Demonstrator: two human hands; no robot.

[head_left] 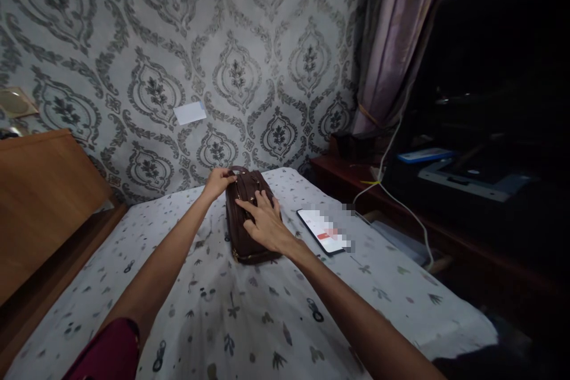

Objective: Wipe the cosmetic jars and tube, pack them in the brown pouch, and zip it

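Note:
A dark brown handbag (240,225) with gold-coloured zips and fittings lies on the patterned bed sheet, its handle (237,168) at the far end. My left hand (218,183) holds its far left edge near the handle, fingers bent over the top. Across the bag's upper face rests my right hand (263,222), with the fingers spread and the index finger stretched toward the left side. The right fingertips touch the bag around its zips and metal fittings. Part of the bag's right side is hidden under this hand.
To the right of the bag lies a phone (318,231) with a lit screen. A wooden headboard (48,202) stands at left, a patterned wall (249,71) behind. On the right are a dark red table (338,172), a white cable (401,208) and a large dark screen-like object (490,59).

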